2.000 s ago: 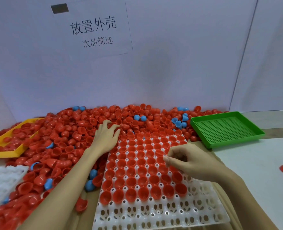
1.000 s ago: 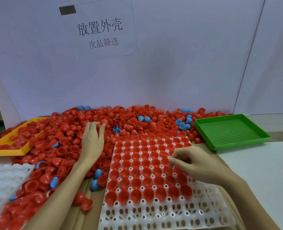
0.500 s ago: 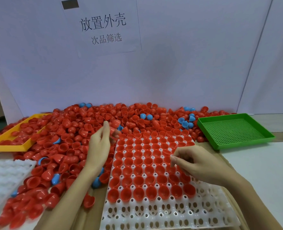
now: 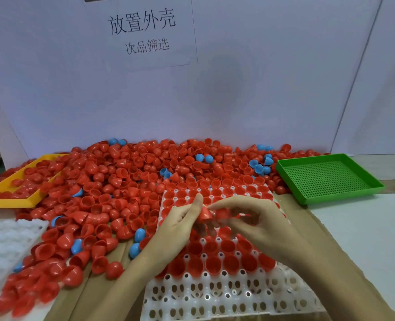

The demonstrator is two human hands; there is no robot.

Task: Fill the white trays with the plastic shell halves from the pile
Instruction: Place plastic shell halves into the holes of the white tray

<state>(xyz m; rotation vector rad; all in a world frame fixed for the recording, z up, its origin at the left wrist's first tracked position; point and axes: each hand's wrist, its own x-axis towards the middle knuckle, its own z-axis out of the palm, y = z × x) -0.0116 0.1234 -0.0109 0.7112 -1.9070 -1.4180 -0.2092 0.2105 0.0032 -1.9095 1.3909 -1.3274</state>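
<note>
While both hands meet above the white tray (image 4: 215, 295), the left grip (image 4: 180, 222) pinches a red shell (image 4: 204, 214); the right grip (image 4: 249, 218) holds another shell (image 4: 223, 213).

Bright, even light; softly blurred edges

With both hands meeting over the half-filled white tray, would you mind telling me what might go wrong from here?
The red shell is pinched between the left hand and right hand above filled pockets of the white tray; if dropped, it could knock seated shells askew. Blue shells lie mixed through the pile beside the tray, so one might get picked up by mistake. The forearms hover low over the near rows and may nudge shells there.
</note>
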